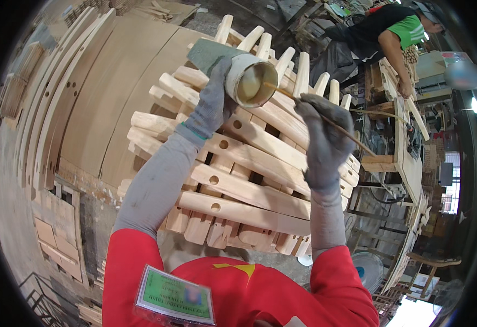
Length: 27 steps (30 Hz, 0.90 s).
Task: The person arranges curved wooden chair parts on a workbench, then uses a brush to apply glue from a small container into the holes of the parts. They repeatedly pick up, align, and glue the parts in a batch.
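In a grey work glove, my left hand [214, 98] grips a white cup [235, 73] from its side. The cup is tipped so that its mouth faces right, and a cloudy yellowish liquid [249, 84] shows inside. My right hand [328, 136], gloved too, is closed round a thin brown stick [356, 141]. The stick's yellowish tip lies at the mouth of the cup. Beneath both hands is a crosswise stack of pale wooden bars [254, 161], several with a round hole near one end. A flat grey-green piece [208, 53] sits just beyond my left hand; its support is hidden.
Brown sheet board [135, 60] lies left of the stack, with long curved wooden rails [64, 103] farther left. A co-worker [402, 35] in black and green stands at a workbench [407, 163] at the far right. A fan [366, 272] stands at the lower right.
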Motion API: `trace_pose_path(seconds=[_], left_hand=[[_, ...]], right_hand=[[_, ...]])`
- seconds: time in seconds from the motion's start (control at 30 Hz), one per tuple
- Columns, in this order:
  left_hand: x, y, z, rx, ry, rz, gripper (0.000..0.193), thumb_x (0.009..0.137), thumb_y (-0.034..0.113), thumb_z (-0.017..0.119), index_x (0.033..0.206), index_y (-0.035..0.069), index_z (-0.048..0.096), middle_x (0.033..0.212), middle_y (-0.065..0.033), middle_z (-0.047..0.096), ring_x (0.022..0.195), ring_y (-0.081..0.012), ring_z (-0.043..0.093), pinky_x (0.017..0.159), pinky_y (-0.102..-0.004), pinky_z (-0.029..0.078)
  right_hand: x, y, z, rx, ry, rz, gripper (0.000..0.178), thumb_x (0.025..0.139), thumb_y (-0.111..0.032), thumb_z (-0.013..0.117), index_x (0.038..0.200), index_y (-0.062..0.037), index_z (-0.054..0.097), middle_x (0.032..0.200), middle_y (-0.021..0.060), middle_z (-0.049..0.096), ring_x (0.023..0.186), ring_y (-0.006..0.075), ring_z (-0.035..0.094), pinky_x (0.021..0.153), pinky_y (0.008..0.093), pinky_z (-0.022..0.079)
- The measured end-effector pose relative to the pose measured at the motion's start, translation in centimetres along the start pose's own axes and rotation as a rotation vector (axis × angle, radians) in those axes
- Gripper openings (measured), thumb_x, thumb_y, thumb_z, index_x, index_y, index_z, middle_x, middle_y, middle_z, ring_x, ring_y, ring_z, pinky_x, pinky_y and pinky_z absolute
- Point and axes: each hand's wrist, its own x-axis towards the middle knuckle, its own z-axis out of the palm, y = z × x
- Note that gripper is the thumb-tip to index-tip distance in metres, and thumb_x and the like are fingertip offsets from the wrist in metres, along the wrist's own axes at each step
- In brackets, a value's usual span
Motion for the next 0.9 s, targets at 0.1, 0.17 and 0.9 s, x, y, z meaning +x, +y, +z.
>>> trace_pose_path(seconds=[0.1,0.17,0.9], left_hand=[[0.3,-0.3,-0.6,0.047,-0.003,0.023,0.049,0.096,0.045,0.032,0.129,0.01,0.041,0.124,-0.0106,0.05,0.113,-0.0265,0.052,0.09,-0.045,0.052],[0.0,-0.3,-0.3,0.057,-0.001,0.02,0.05,0.097,0.046,0.031,0.13,0.009,0.04,0.124,-0.0103,0.05,0.113,-0.0257,0.052,0.091,-0.043,0.051],[-0.5,0.1,0.4,-0.024,-0.021,0.03,0.049,0.095,0.045,0.04,0.129,0.01,0.042,0.122,-0.0081,0.052,0.111,-0.0214,0.054,0.091,-0.0355,0.052]], right_hand=[[0.9,3.3,-0.1,-0.18,-0.045,-0.173,0.013,0.082,0.004,0.064,0.093,0.004,0.058,0.093,0.0124,0.064,0.086,0.0138,0.061,0.077,0.0255,0.051],[0.2,4.2,-0.4,-0.101,-0.002,-0.036,0.014,0.082,0.002,0.065,0.094,0.0037,0.058,0.094,0.0127,0.065,0.084,0.0129,0.06,0.075,0.0252,0.051],[-4.1,3.4,-1.0,0.346,0.127,0.265,0.012,0.084,0.008,0.054,0.096,0.0044,0.053,0.101,0.0223,0.062,0.09,0.0272,0.064,0.083,0.0397,0.055]])
